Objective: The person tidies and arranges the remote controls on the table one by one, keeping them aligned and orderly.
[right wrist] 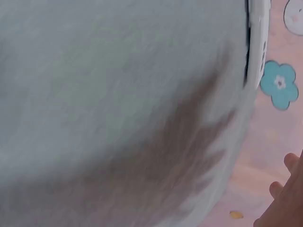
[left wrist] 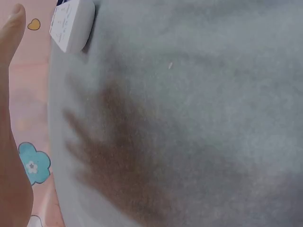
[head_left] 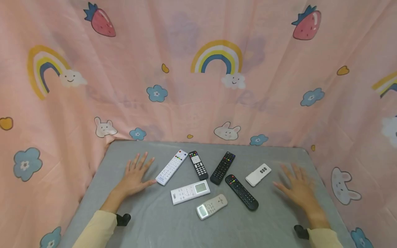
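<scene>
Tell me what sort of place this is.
Probably a makeshift recording setup, not a lived-in room: a grey table is enclosed on three sides by a pink cartoon-print curtain, and seven remote controls, such as the black remote, lie spread between the open left hand and right hand.

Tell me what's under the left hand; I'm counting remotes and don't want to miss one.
Only grey table shows around the flat left hand. Its thumb tip nears a white remote. Whatever lies beneath the palm is hidden.
</scene>
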### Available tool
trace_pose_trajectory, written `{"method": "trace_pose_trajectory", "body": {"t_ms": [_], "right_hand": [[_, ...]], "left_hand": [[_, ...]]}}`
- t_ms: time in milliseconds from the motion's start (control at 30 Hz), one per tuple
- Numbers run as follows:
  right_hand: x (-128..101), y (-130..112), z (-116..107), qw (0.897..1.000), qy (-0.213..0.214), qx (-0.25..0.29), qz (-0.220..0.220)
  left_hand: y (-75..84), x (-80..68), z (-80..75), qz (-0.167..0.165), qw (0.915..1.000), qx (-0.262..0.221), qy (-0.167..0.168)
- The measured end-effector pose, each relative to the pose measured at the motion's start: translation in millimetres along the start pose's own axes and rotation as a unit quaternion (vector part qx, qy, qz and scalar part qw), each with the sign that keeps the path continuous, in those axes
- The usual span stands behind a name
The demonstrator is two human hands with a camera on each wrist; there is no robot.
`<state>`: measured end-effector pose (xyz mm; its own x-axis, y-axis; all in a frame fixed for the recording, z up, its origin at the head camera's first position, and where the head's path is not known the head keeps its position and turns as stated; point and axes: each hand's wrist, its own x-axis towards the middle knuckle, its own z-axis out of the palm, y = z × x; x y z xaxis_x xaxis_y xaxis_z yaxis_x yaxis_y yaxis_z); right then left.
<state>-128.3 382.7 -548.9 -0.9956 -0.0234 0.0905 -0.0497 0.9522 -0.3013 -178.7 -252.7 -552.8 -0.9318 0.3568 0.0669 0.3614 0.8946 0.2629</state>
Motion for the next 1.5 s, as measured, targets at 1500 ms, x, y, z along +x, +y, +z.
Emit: {"method": "trace_pose_trajectory", "body": {"t_ms": [1500], "right_hand": [[155, -226, 70, 0.976, -0.073, 0.12, -0.166]], "left_hand": [[25.8, -15.4, 27.7, -0.012, 0.992, -0.107, 0.065]]}}
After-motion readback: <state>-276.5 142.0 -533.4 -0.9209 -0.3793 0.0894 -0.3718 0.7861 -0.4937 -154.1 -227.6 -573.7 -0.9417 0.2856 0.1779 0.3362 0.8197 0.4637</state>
